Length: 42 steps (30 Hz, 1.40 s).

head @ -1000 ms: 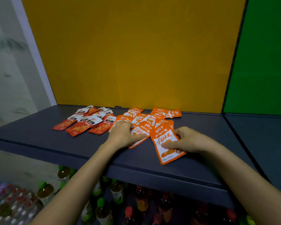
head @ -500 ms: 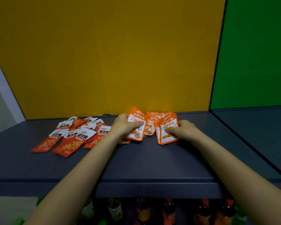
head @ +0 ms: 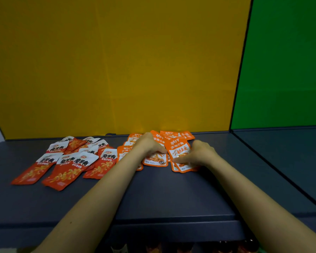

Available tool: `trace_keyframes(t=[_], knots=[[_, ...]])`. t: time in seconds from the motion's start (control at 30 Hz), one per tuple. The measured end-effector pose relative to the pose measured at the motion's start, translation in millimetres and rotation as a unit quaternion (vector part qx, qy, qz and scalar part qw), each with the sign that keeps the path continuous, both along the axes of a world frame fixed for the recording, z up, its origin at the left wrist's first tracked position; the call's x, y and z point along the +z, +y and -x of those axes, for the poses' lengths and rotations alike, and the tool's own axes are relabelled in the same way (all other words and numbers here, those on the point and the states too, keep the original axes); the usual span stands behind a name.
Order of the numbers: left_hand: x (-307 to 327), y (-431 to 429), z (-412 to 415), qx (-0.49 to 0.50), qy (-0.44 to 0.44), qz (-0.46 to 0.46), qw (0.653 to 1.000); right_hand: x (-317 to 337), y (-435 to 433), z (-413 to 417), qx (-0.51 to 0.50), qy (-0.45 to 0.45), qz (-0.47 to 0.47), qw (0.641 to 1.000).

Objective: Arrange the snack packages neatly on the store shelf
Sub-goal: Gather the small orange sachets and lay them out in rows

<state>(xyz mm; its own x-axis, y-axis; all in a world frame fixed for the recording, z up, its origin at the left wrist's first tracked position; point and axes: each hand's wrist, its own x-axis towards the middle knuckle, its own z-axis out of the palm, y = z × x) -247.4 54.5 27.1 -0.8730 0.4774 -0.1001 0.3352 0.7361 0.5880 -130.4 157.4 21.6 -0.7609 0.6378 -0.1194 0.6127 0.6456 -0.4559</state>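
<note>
Fingers (head: 179, 159) of the right hand (head: 199, 155) pinch an orange packet (head: 179, 148) near the shelf's (head: 171, 198) back; the left hand (head: 148, 144) presses flat on the other orange packets (head: 155, 159) (Chinese print, unreadable). Red-and-white packets (head: 67, 161) lie scattered just left, below the yellow panel (head: 117, 61).

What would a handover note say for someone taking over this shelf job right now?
Left hand: resting on the orange packets, fingers pressing one down.
Right hand: pinching the front orange packet by its right edge.
Red packets: loose, overlapping pile at the left of the shelf, untouched.
Done: the two kinds lie apart.
Left: square up the orange ones into rows, then the red ones.
</note>
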Motion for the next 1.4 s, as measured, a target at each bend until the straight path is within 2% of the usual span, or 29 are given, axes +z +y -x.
trace_keyframes(t=[0.2,0.33,0.47,0.67,0.83,0.93,1.1,1.4], knots=[[1.0,1.1,2.7,-0.003,-0.056,-0.081,0.995,1.5,9.4,0.9,0.025,0.032,0.09,0.995],[4.3,-8.4,10.0,0.008,-0.066,-0.147,0.987,1.2,21.6,-3.8,-0.01,0.074,0.107,0.991],[2.6,-22.3,16.9,0.011,-0.048,-0.095,0.994,0.0,39.7,-11.0,-0.008,0.093,0.171,0.981],[1.2,-18.9,9.1,0.0,-0.033,-0.05,0.998,-5.2,42.9,-14.2,-0.01,0.115,0.196,0.974],[11.0,-14.5,1.1,0.017,-0.094,-0.076,0.992,-7.3,41.9,-15.9,-0.012,0.129,0.188,0.974],[12.7,-13.4,-0.8,0.016,-0.093,-0.089,0.992,-8.1,41.9,-17.1,-0.012,0.134,0.184,0.974],[10.2,-16.4,1.5,0.01,-0.106,-0.157,0.982,-8.8,43.0,-19.4,-0.015,0.15,0.187,0.971],[13.9,-28.8,11.0,0.03,-0.133,-0.32,0.938,-5.8,34.0,-26.7,-0.033,0.221,0.225,0.948]])
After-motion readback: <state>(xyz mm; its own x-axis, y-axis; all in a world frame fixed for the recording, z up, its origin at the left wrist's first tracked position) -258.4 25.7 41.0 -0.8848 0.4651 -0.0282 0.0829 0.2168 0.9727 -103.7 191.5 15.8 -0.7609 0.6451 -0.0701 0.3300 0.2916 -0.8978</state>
